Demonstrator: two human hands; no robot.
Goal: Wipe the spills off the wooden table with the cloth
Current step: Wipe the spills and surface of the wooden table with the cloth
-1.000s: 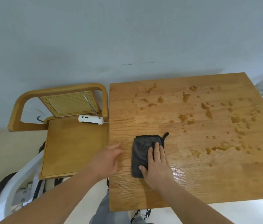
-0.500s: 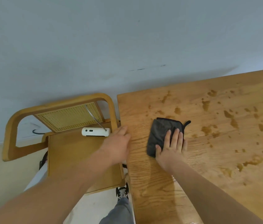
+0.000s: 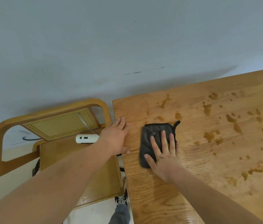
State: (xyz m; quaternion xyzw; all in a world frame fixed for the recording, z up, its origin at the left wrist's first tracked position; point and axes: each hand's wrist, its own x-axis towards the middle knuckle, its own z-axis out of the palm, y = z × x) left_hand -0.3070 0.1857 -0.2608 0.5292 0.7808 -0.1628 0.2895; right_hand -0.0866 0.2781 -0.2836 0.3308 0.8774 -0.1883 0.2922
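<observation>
The dark cloth [image 3: 150,139] is pressed flat on the wooden counter [image 3: 208,159] near its left edge by the right hand [image 3: 163,155], fingers [image 3: 163,139] spread. The left hand [image 3: 115,138] is laid flat on the counter edge, fingers together. Brown spills [image 3: 208,136] are seen beyond the cloth and to its right.

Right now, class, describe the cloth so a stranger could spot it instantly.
Find the wooden table with brown spills. Near its left edge, under the flat right hand, lies a dark grey folded cloth. It is the only fabric there, with a small black loop at one corner.

The wooden table [image 3: 192,183] lay open to the right and far side, only brown spills [image 3: 209,136] on it. At its left edge a chair [image 3: 50,126] stood close, and the wall [image 3: 127,46] closed off the far edge.
</observation>
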